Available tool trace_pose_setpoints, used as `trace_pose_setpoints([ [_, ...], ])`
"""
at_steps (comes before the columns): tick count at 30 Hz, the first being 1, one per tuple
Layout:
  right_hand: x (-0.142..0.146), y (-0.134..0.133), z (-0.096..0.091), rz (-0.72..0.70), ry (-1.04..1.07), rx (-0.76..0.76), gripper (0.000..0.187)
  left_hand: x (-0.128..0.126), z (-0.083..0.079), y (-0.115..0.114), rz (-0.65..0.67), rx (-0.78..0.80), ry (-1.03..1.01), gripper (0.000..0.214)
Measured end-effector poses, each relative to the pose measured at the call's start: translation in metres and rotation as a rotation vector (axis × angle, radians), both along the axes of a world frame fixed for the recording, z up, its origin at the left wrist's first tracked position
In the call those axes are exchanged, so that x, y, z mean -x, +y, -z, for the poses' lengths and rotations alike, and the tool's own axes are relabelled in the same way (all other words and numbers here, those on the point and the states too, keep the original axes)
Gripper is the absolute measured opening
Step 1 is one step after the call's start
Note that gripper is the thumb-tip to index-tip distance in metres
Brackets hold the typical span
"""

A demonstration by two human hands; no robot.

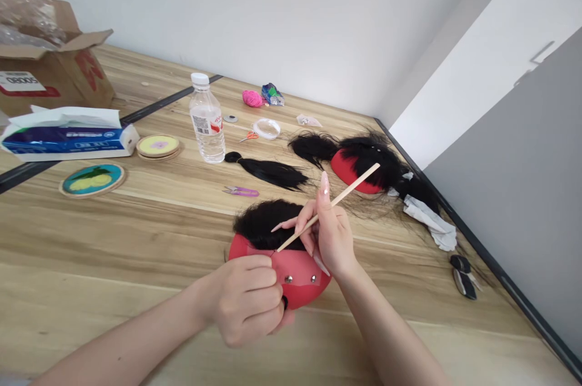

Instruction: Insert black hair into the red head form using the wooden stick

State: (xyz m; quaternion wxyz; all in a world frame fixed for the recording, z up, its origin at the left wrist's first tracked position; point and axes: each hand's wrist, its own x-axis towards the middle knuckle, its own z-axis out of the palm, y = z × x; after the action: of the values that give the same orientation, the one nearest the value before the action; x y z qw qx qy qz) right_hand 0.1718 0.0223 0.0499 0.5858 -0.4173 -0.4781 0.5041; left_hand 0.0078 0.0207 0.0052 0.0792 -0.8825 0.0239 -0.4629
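Observation:
My right hand (pixel 331 231) grips a slim, pale wooden-handled ventilating needle (pixel 348 191), thumb raised along it. Its lower tip points at the mesh on a red dome-shaped wig block (pixel 302 295), beside my left fist. My left hand (pixel 249 296) is closed at the block's left side, and a bit of black hair (pixel 285 302) shows below its fingers. What its fingertips pinch is mostly hidden. Black hair (pixel 261 221) covers the far side of the block. Two metal pin heads (pixel 288 279) hold the mesh on the near side.
A second red block (pixel 346 171) with black hair lies at back right, near a white cloth (pixel 430 222). A hair bundle (pixel 273 171), purple thread snips (pixel 243 191) and a water bottle (pixel 208 122) stand beyond my hands. Tissues (pixel 68 139) and a carton (pixel 50 65) are left.

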Motion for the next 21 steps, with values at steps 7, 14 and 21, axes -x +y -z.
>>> trace_pose_setpoints([
  [7,-0.006,0.002,-0.004,-0.023,-0.035,0.059,0.069,0.000,0.002,0.002,0.014,0.012,-0.045,0.026],
  [14,-0.011,0.006,-0.002,-0.085,-0.005,0.088,0.057,-0.003,0.000,0.003,0.055,0.150,-0.115,0.028],
  [21,-0.016,0.011,0.000,-0.175,0.083,0.108,0.049,-0.001,-0.005,-0.004,0.033,0.283,-0.194,0.026],
])
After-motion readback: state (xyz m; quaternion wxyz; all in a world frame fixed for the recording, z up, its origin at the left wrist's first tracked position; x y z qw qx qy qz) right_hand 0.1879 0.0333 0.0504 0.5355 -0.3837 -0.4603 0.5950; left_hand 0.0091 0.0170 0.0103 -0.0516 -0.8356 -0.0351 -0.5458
